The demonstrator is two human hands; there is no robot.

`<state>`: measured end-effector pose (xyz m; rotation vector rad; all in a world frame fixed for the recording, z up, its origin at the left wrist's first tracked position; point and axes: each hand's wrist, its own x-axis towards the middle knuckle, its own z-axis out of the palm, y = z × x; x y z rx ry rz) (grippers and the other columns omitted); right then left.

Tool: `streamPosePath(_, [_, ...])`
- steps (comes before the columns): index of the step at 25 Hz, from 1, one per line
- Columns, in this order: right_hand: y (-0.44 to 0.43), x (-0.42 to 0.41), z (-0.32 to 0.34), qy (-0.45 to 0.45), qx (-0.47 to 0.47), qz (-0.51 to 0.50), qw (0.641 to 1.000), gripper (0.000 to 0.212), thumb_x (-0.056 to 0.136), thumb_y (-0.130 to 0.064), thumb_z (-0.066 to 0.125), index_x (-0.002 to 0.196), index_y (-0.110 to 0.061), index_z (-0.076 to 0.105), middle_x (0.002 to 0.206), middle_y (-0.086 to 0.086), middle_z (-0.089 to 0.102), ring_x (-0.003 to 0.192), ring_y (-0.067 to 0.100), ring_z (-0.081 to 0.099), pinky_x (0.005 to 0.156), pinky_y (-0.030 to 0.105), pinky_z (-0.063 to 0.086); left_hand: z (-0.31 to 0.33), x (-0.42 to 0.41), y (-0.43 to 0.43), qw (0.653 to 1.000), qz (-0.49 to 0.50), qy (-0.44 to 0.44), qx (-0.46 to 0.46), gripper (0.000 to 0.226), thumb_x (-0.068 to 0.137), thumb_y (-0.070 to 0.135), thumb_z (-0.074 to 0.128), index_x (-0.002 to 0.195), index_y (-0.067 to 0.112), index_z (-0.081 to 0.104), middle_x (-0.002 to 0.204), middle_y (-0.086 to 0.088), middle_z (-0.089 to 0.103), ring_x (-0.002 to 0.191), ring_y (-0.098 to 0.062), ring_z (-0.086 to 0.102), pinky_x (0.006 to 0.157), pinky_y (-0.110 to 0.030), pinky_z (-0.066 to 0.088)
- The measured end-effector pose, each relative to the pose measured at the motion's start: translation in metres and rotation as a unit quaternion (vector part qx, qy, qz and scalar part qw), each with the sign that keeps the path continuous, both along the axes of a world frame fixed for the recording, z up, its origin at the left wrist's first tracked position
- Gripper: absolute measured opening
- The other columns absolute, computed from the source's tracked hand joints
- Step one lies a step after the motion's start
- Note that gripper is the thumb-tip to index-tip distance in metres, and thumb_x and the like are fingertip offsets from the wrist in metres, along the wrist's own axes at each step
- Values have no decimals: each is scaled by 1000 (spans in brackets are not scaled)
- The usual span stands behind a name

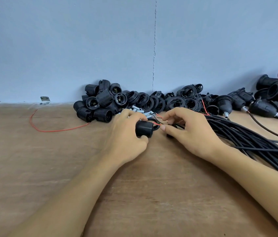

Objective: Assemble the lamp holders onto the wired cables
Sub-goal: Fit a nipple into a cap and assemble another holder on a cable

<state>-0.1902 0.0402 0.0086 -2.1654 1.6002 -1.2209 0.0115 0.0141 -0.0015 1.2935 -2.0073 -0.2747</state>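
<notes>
In left hand (126, 134), lamp holder (144, 129), axis left-right

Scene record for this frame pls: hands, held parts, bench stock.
left hand: grips black threaded lamp holder, lying sideways
right hand: pinches red lead at the holder's end
cable bundle: black, on table, right of right hand
holder pile: against wall, behind left hand
metal tubes: behind the hands
wired holders: far right
stray red wire: on table, left
</notes>
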Motion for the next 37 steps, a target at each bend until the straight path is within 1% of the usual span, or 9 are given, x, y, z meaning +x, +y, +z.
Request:
streamPosePath(3, [1, 1, 0, 3, 6, 25, 1000, 22, 83, -26, 79, 101, -31, 67, 86, -16, 67, 90, 0, 62, 80, 12, 44, -3, 2, -2, 1000, -4, 15, -12, 39, 75, 24, 83, 107, 27, 61, 98, 21, 54, 98, -8, 52, 79, -10, 35])
streamPosePath(5, [2, 4, 0, -3, 0, 31, 1000, 19, 87, -22, 76, 102, -29, 67, 84, -14, 67, 87, 3, 63, 79, 15, 46, -4, 2, -2, 999, -13, 49, -2, 40, 77, 21, 82, 106, 28, 56, 98, 19, 58, 97, -8, 56, 83, -16, 43])
streamPosePath(6, [2, 4, 0, -17, -1, 32, 999, 17, 89, -20, 74, 102, -27, 66, 83, -13, 66, 84, 3, 63, 77, 14, 47, -4, 1, -2, 998, -20, 67, 5, 43, 78, 17, 80, 110, 29, 53, 103, 17, 59, 101, -9, 58, 89, -26, 48])
streamPosePath(9, [4, 5, 2, -62, -8, 17, 998, 12, 93, -17, 68, 100, -27, 65, 83, -13, 66, 80, 4, 63, 72, 11, 46, -3, 1, 1, 995, -34, 95, 14, 56, 80, 10, 75, 128, 28, 53, 116, 12, 56, 113, -12, 58, 98, -40, 52])
streamPosePath(13, [5, 6, 3, -71, 28, 8, 997, 12, 95, -18, 66, 93, -30, 64, 83, -10, 69, 79, 4, 64, 71, 11, 46, -3, 1, 2, 993, -54, 108, -14, 43, 78, 3, 76, 114, 22, 60, 110, 15, 54, 107, -10, 58, 95, -38, 52])
streamPosePath(17, [5, 8, 3, -114, 65, 48, 990, 9, 94, -15, 66, 98, -22, 66, 89, -4, 74, 85, 12, 69, 85, 29, 54, -3, 1, 3, 993, -47, 110, -13, 41, 80, 7, 76, 108, 27, 53, 102, 18, 57, 99, -5, 57, 85, -34, 52])
streamPosePath(22, [5, 9, 3, -148, 76, 65, 984, 9, 95, -20, 67, 102, -23, 63, 82, 2, 71, 76, 25, 66, 75, 35, 55, -5, 1, 2, 994, -55, 97, -12, 42, 78, 8, 77, 105, 30, 53, 99, 19, 59, 96, -4, 58, 85, -30, 52])
streamPosePath(30, [6, 9, 2, -119, 70, 63, 988, 4, 93, -26, 69, 92, -25, 72, 79, 6, 65, 67, 8, 49, 68, 30, 44, -8, -1, 0, 993, -56, 99, -30, 42, 76, 9, 77, 103, 30, 54, 97, 17, 59, 92, -6, 60, 80, -31, 53])
streamPosePath(37, [6, 8, 2, -114, 78, 62, 988, 5, 94, -22, 67, 91, -24, 71, 77, 11, 61, 67, 11, 47, 68, 30, 42, -9, -1, -1, 993, -50, 94, -55, 40, 74, 10, 79, 104, 27, 58, 99, 15, 60, 91, -4, 58, 77, -19, 49])
